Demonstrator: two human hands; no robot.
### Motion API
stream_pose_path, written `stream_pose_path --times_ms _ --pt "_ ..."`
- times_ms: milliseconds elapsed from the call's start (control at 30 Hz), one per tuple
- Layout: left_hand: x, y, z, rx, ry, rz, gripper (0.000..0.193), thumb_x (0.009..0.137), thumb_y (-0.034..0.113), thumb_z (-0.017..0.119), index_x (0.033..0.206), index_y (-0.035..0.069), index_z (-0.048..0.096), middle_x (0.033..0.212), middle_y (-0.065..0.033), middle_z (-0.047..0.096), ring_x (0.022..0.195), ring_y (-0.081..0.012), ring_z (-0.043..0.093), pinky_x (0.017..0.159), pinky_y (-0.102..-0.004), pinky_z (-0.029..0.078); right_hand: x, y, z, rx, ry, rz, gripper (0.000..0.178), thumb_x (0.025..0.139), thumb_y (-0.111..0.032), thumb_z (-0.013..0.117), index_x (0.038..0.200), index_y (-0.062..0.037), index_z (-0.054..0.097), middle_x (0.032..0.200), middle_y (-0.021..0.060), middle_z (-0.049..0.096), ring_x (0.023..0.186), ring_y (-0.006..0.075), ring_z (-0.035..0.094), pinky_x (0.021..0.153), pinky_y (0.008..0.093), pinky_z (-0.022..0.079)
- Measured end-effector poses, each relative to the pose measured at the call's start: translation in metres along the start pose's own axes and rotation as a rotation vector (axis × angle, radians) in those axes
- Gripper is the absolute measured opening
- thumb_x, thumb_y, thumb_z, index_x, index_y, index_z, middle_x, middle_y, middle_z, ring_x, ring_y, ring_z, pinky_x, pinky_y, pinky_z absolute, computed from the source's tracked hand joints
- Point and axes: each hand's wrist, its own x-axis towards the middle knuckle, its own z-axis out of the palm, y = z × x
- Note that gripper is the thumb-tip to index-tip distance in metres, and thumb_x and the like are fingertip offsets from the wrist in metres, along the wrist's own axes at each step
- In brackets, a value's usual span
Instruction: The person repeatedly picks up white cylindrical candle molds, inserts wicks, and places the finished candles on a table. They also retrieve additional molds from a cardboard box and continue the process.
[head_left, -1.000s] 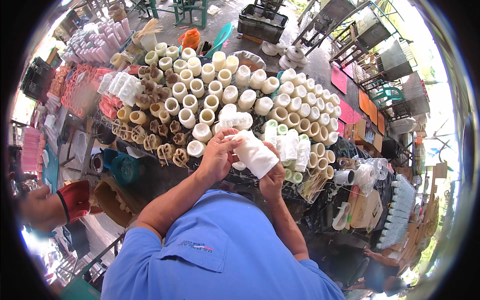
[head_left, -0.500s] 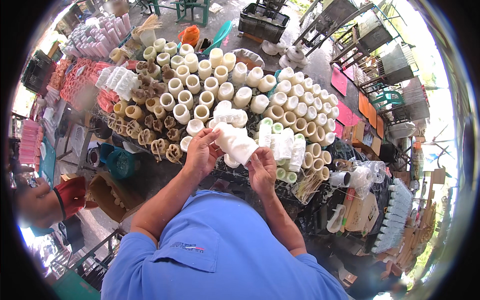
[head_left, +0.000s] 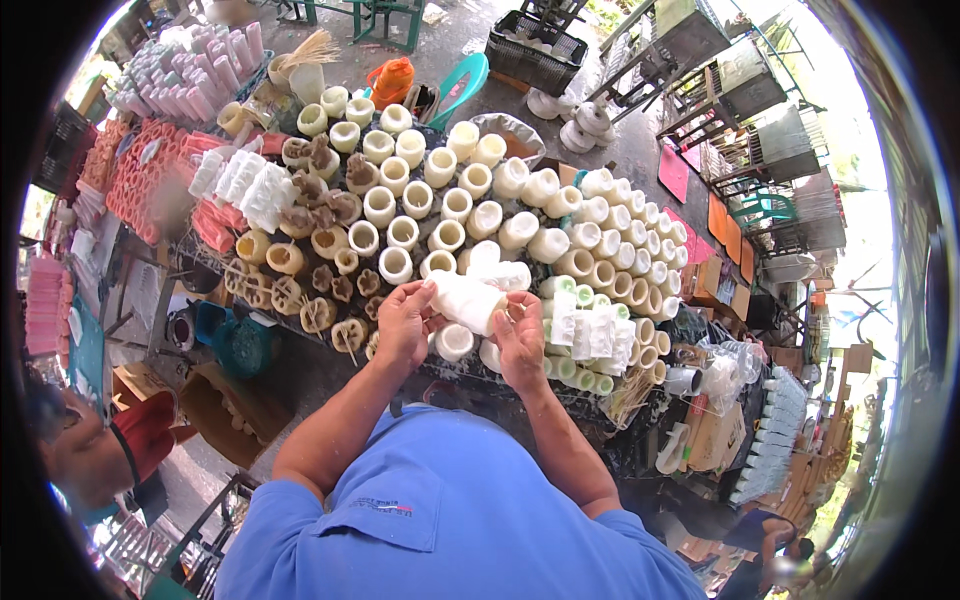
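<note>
The white cylinder (head_left: pixel 465 302) is lying sideways between my two hands, up in front of my chest and over the middle of the near edge of the table (head_left: pixel 468 371). In the head view, my left hand (head_left: pixel 405 322) is gripping its left end, the thumb and fingers closing around the rim, and my right hand (head_left: pixel 520 335) is pinching its right end. The cylinder is tilting a little, its right end sitting lower in the picture.

Just behind it, a white roll (head_left: pixel 503 275) is lying on its side; I cannot tell whether the two are touching. A cream cup (head_left: pixel 455 342) is standing between my hands, close to the near edge.

Rows of hollow cream cups (head_left: pixel 445 236) are filling the middle of the table toward its far edge. Past my right hand, creased white rolls (head_left: pixel 600 330) are lying along the near edge. Toward the left end, brown flower-shaped pieces (head_left: pixel 318 314) are lining the near edge, white bundles (head_left: pixel 245 183) are lying behind them, and pink lattice pieces (head_left: pixel 152 180) are spreading farther left.
</note>
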Motion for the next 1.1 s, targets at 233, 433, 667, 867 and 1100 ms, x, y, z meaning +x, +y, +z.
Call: stream_pose_path --times_ms 233,433,667,867,1100 --pt "0.079 0.064 -0.003 0.337 -0.099 0.084 0.029 0.107 0.023 0.066 0.121 -0.002 0.067 0.11 -0.0079 0.073 0.095 -0.0132 0.069 0.076 -0.0322 0.06 0.115 -0.029 0.06 -1.084 -0.083 -0.234 0.068 0.078 -0.014 0.088 0.139 -0.0006 0.061 0.133 0.021 0.064 0.127 0.0344 0.062 0.109 0.0433 0.049" --pt "0.151 0.152 -0.002 0.965 -0.149 0.464 0.055 0.103 0.031 0.072 0.142 -0.006 0.061 0.129 -0.0193 0.074 0.115 -0.02 0.07 0.1 -0.0326 0.054 0.296 -0.037 0.082 -1.267 -0.118 -0.481 0.058 0.079 -0.012 0.081 0.133 -0.0013 0.065 0.133 0.0214 0.065 0.126 0.0389 0.062 0.11 0.0448 0.048" --pt "0.138 0.172 -0.04 1.029 -0.165 0.379 0.04 0.097 0.03 0.076 0.118 -0.003 0.072 0.097 -0.0129 0.077 0.091 -0.0191 0.071 0.082 -0.0347 0.056 0.459 0.018 0.091 -1.646 -0.282 -0.159 0.056 0.089 -0.01 0.062 0.145 -0.0184 0.059 0.14 0.0172 0.062 0.13 0.0386 0.062 0.11 0.0523 0.047" --pt "0.137 0.163 -0.066 0.977 -0.158 0.173 0.04 0.096 0.025 0.079 0.122 -0.004 0.072 0.101 -0.0119 0.077 0.092 -0.0175 0.071 0.084 -0.0326 0.057 0.484 0.057 0.083 -1.768 -0.517 0.165 0.08 0.085 -0.016 0.076 0.159 -0.0217 0.043 0.157 0.0141 0.051 0.149 0.0343 0.047 0.12 0.0722 0.03" --pt "0.145 0.177 -0.066 1.117 -0.241 0.221 0.037 0.099 0.023 0.076 0.123 -0.005 0.071 0.105 -0.0114 0.077 0.095 -0.0159 0.071 0.087 -0.0316 0.057 0.472 -0.016 0.059 -1.489 -0.362 -0.036 0.078 0.084 -0.028 0.081 0.155 -0.015 0.05 0.155 0.0177 0.055 0.146 0.0346 0.048 0.122 0.0452 0.039"
